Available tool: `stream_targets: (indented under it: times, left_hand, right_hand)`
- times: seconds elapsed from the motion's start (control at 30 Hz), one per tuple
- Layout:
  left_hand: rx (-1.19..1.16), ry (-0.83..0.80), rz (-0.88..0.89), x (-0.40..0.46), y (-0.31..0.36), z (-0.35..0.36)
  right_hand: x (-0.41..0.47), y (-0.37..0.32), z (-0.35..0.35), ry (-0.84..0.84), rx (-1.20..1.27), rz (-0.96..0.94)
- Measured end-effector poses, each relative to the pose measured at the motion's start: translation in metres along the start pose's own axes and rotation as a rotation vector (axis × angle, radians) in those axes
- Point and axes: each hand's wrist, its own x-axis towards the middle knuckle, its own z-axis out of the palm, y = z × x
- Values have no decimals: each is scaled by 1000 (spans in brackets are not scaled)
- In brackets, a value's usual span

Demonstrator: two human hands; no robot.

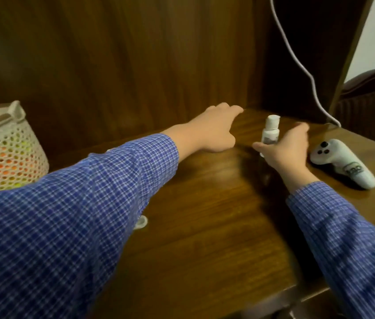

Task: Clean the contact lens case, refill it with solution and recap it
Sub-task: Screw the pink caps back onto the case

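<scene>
Right of centre, our right hand (283, 150) curls thumb and fingers round the small white-capped solution bottle (270, 131), upright on the wooden table (205, 226). Our left hand (216, 130) reaches to the table's far edge, fingers loosely bent, holding nothing. A white controller (340, 164) lies just right; bare wood spreads toward us.

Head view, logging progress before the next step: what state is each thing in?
Solution bottle: upright, capped, on the table.
Right hand: around the bottle's lower part.
Left hand: resting on the table, holding nothing.
Controller: lying on the table, untouched.
Basket: upright, holding orange and yellow things.
</scene>
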Motion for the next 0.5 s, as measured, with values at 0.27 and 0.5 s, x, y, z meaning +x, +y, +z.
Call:
stream_targets:
  times: [0.27,0.5]
  left_hand:
    - [-102,298,-242,-145,-107,-57]
    - [-369,433,-582,-258,-170,-1]
  right_hand:
    - [-88,-29,11,-199,86,-573]
    - [-121,-71,98,-680,-16,-827]
